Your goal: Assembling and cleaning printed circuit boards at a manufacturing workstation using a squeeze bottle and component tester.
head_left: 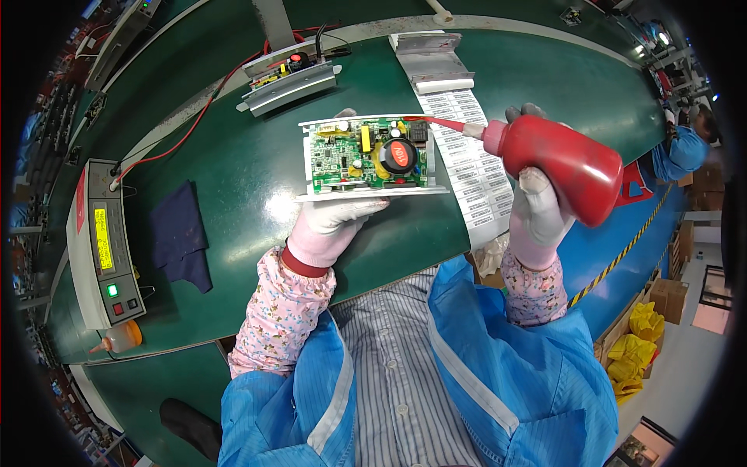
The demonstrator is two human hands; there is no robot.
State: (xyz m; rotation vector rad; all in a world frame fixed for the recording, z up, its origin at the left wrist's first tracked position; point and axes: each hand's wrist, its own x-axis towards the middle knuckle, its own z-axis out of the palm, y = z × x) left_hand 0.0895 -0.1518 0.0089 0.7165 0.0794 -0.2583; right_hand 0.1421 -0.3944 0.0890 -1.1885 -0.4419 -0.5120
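A green circuit board (334,162) in a silver metal frame is held up over the bench by my gloved left hand (340,215), whose fingers wrap under and behind it. The board carries a round black coil with a red label (398,156) and several small parts. In my gloved right hand (538,204) is a red squeeze bottle (562,165), tilted to the left. Its thin red nozzle (445,123) reaches the upper right corner of the board, beside a dark block-shaped part. Whether any fluid is coming out cannot be seen.
A second framed board (289,82) lies at the back of the green bench. A strip of printed labels (472,148) runs from a metal holder (432,58). To the left stand a test meter (106,241) with a lit display, a dark blue cloth (179,233) and a small orange bottle (123,336).
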